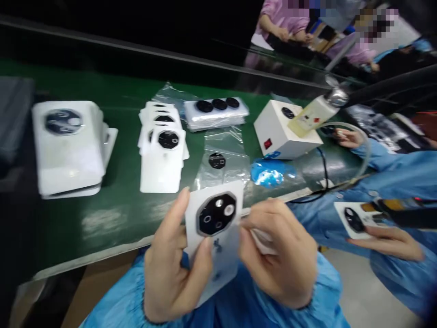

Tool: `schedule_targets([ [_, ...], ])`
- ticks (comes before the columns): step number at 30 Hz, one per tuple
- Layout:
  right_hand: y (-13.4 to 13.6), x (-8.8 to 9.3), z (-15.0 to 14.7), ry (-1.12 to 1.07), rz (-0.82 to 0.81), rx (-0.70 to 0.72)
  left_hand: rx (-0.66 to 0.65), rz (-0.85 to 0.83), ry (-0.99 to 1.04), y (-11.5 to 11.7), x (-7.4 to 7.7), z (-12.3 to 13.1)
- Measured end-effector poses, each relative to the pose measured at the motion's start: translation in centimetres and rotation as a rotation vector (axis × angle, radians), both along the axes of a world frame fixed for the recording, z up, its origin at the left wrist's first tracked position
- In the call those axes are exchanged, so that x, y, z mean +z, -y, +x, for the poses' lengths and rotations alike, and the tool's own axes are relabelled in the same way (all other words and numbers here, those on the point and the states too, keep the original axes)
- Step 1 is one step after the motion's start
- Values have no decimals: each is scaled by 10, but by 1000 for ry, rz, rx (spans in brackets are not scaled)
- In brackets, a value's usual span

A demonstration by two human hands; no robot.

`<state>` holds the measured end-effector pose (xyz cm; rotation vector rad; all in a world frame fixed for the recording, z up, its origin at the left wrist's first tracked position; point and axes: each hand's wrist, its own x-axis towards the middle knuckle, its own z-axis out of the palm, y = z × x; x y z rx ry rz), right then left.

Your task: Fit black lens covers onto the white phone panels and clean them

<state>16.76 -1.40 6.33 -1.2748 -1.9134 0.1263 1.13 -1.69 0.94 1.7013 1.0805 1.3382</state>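
My left hand [172, 259] and my right hand [280, 255] hold a white phone back cover [213, 255] up over the green bench edge. Its black octagonal camera lens plate [216, 214] faces me, with round openings showing. My left fingers wrap the cover's left edge. My right fingers pinch its right side, where a white sheet or film [261, 241] sticks out, partly hidden by the hand. Beyond my hands, a black octagonal plate [217, 160] lies on a clear plastic bag [221, 171].
Stacks of white covers [68, 146] [162, 161] and a bagged row of black plates [215, 111] stand on the green belt [112, 223]. Further right are a white box with a red switch [280, 132], a bottle [316, 116] and blue film [269, 172]. A co-worker's hand [385, 241] holds a cover.
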Motion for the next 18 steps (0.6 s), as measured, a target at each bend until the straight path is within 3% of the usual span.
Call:
schedule_targets([
  [1,0,0,4,-33,9,32,-63,-23,56,0,7,1],
  [6,1,0,13,-196,14,204,-92,-246,254,7,29,4],
  [10,1,-1,14,-284,-43,309,-90,-243,327,9,28,4],
  [18,2,-2,11,-343,-109,328,-91,-274,392,10,30,4],
])
